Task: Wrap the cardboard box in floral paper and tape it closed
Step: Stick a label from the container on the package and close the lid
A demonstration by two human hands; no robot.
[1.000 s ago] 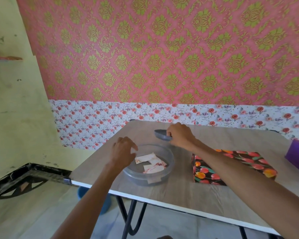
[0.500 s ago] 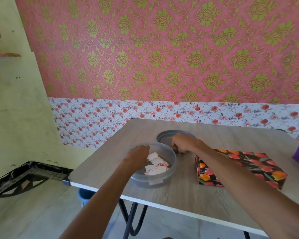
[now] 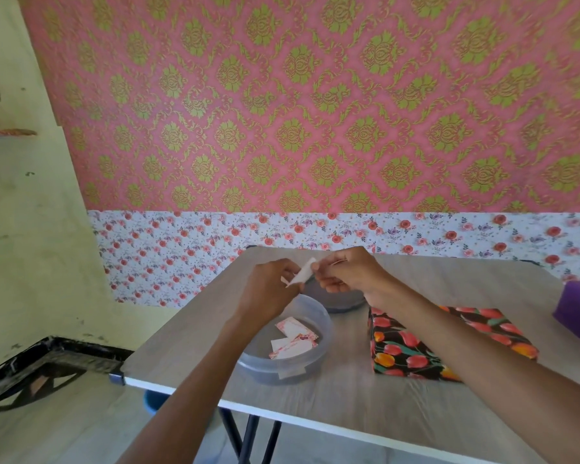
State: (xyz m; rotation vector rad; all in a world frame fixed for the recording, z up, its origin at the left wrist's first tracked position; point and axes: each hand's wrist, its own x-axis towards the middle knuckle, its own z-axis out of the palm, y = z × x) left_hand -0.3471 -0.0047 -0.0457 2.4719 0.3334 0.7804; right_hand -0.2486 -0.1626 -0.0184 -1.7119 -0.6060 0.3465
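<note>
Fingers (image 3: pixel 323 280) pinched on white slip (image 3: pixel 302 272)

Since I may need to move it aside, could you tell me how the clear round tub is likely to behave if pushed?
Probably light: the clear tub holds only a few paper cards. It would likely slide rather than tip, being low and wide on the smooth table. Its thin-looking wall may flex.

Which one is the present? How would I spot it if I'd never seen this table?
Find the grey wooden table under the pink wall. On its right half, beside the clear round tub, lies the wrapped box. It is the only flat black thing covered in red and orange tulips.
</note>
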